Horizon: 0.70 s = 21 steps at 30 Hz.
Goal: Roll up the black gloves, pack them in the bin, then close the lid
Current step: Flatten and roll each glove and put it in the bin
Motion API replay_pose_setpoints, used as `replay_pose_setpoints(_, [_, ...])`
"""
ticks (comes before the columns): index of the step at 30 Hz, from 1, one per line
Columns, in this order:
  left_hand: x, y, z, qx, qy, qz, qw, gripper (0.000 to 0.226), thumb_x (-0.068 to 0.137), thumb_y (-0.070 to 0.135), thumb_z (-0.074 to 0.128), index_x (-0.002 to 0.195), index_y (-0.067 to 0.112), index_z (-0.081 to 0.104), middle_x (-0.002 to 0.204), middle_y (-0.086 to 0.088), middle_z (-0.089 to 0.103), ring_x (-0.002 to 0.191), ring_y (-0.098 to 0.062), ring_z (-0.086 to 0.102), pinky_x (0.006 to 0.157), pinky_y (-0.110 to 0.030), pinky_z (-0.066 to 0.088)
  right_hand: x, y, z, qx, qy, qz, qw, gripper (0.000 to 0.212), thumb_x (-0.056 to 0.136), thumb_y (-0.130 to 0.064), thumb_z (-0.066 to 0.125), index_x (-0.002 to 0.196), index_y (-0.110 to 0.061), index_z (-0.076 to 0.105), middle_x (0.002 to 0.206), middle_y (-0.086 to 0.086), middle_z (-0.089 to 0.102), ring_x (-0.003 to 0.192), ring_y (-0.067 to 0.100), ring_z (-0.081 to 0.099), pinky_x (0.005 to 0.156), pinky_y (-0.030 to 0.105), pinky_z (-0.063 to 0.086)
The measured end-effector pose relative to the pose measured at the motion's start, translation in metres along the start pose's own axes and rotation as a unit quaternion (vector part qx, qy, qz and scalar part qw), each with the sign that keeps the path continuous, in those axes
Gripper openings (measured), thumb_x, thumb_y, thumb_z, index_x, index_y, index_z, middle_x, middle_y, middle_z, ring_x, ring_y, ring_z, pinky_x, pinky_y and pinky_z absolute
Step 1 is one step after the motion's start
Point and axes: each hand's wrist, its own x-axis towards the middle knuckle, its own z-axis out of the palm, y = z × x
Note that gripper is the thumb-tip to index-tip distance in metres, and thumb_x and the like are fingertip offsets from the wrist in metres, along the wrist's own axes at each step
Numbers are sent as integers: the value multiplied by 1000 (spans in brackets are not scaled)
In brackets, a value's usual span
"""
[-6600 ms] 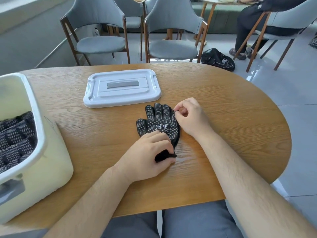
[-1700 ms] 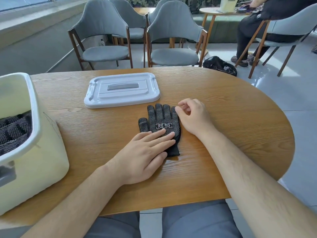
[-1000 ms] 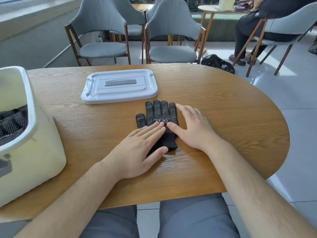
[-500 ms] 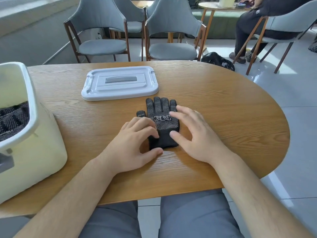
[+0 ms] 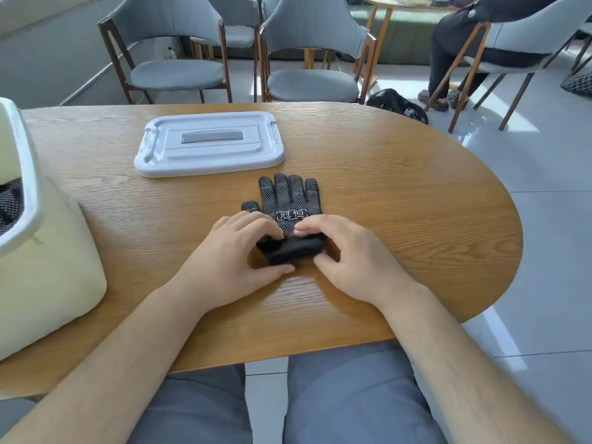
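Observation:
A black dotted glove (image 5: 287,198) lies palm-up on the wooden table (image 5: 400,200), fingers pointing away from me. Its cuff end is turned over into a short roll near me. My left hand (image 5: 234,261) and my right hand (image 5: 349,254) both pinch that roll, fingers on top and thumbs at the near side. The cream bin (image 5: 41,257) stands open at the left edge with black gloves inside. Its white lid (image 5: 208,144) lies flat on the table behind the glove.
Grey chairs (image 5: 179,59) stand beyond the far edge of the table. A black bag (image 5: 397,102) lies on the floor, and a seated person (image 5: 464,43) is at the back right. My grey-trousered knees show under the near table edge.
Both hands moved from lying flat on the glove to its cuff, curled their fingers and turned the cuff over into the start of a roll.

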Motion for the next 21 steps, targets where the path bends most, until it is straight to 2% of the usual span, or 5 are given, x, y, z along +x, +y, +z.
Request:
replay_pose_setpoints(3, [1, -1, 1, -1, 11, 8, 1000, 28, 90, 52, 62, 101, 26, 67, 112, 17, 63, 104, -6, 56, 90, -37, 44, 1, 0, 0, 2, 24, -10, 1000, 22, 94, -25, 65, 116, -25, 70, 111, -12, 69, 109, 7, 63, 93, 35, 53])
replay_pose_setpoints(5, [1, 0, 1, -4, 12, 11, 1000, 25, 93, 47, 60, 98, 24, 69, 112, 17, 63, 103, -6, 56, 88, -39, 45, 0, -1, 1, 12, 29, -21, 999, 22, 95, -35, 64, 109, -21, 73, 111, -10, 70, 110, 8, 62, 94, 35, 53])
replay_pose_setpoints(10, [1, 1, -2, -7, -12, 17, 1000, 15, 87, 36, 64, 94, 24, 70, 115, 18, 64, 105, -7, 55, 88, -42, 47, 1, 4, 1, 21, 24, -48, 998, 7, 85, -22, 77, 90, -16, 76, 112, -9, 71, 115, 10, 60, 100, 34, 48])
replay_pose_setpoints(15, [1, 3, -2, -4, -5, 10, 1000, 16, 84, 35, 61, 93, 23, 69, 113, 18, 66, 105, -9, 55, 88, -43, 46, 2, 4, 2, 25, 29, -59, 998, 11, 83, -13, 77, 94, -16, 76, 108, -8, 73, 112, 11, 63, 99, 35, 50])
replay_pose_setpoints(21, [-1, 6, -4, -41, 15, -5, 999, 18, 90, 35, 61, 95, 22, 72, 106, 16, 71, 104, -10, 61, 90, -45, 47, -1, 3, 0, 49, 37, -56, 997, 16, 87, -16, 71, 101, -14, 77, 99, -6, 73, 103, 15, 65, 92, 38, 52])
